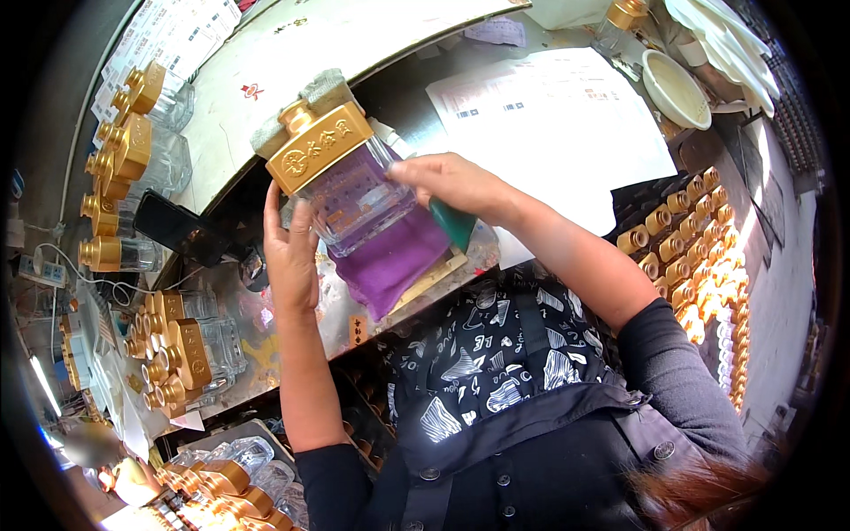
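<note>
A flat rectangular clear glass bottle (361,199) with an embossed gold shoulder (320,149) and gold neck lies tilted over a purple cloth (390,265). Grey padding (326,87) shows behind its neck. My left hand (294,257) is at the bottle's left side, thumb and forefinger spread apart, the fingertip close to the gold corner. My right hand (460,186) pinches the right edge of the glass with bent fingers. Under its palm a smooth green piece (452,226) sticks out; whether the hand grips it cannot be told.
White printed sheets (558,124) cover the bench at the right, near a cream bowl (676,88). Gold-topped bottles stand at the left (133,146) and lower left (186,350). A black phone (181,228) is beside them. Rows of gold caps (682,230) fill the right side.
</note>
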A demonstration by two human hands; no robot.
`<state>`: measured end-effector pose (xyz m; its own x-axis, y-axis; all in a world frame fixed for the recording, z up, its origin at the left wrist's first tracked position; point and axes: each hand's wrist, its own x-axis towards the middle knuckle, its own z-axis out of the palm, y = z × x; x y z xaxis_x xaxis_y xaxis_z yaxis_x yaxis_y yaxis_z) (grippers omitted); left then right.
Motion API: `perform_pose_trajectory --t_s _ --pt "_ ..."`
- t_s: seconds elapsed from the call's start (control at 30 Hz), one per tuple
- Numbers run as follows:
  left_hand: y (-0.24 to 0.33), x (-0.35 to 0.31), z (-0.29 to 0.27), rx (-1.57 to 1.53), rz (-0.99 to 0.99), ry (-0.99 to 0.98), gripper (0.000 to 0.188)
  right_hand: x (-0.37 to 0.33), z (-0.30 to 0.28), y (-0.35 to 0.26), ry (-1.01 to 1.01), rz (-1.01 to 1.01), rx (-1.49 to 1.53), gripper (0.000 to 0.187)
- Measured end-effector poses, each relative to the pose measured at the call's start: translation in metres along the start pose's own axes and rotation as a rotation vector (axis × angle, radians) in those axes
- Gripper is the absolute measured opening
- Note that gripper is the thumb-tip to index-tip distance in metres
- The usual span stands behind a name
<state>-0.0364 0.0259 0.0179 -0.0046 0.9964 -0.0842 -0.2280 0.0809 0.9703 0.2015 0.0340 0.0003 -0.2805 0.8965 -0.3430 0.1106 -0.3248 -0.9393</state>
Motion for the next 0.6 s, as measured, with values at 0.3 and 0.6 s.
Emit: perform_pose_trajectory --t_s 0.3,0.6 --pt "-0.007 -0.01 -0.024 -0.07 -0.144 -0.093 0.049 -0.01 0.01 -0.004 0.084 -0.153 -0.18 0.067" --pt "0.002 -0.013 0.002 0.181 -0.03 -0.038 0.072 -0.007 0.014 -0.006 0.139 -0.106 -0.314 0.071"
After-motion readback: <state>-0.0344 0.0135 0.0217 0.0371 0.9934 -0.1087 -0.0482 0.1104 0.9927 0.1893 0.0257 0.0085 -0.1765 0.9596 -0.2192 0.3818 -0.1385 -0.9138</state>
